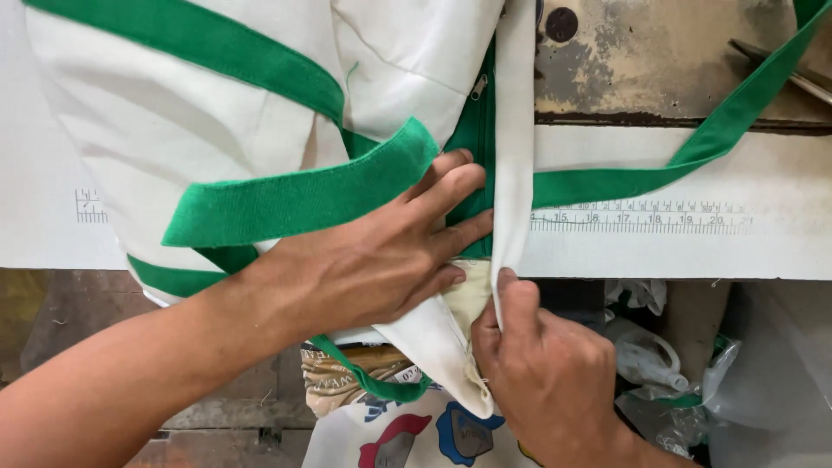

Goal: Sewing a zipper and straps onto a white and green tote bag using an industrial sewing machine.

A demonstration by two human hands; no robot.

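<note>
a: why are you pressing the left hand [381,260] flat there?

b: i am keeping the white bag [217,130] still, fingers open beside its green zipper [477,139]. my right hand [537,373], just below, is pinching the white edge strip [513,130] tight, so it is staying straight.

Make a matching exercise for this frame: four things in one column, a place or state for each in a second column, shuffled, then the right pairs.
Things
1. left hand
2. right hand
3. zipper pull
4. printed ruler

Places or states
A. marked along the white table top, right of the bag
B. pinching the lower end of a white strip
C. lying flat, fingers spread on the green zipper band
D. near the top of the green band, between white panels of the bag

Pairs: 1-C, 2-B, 3-D, 4-A
</note>
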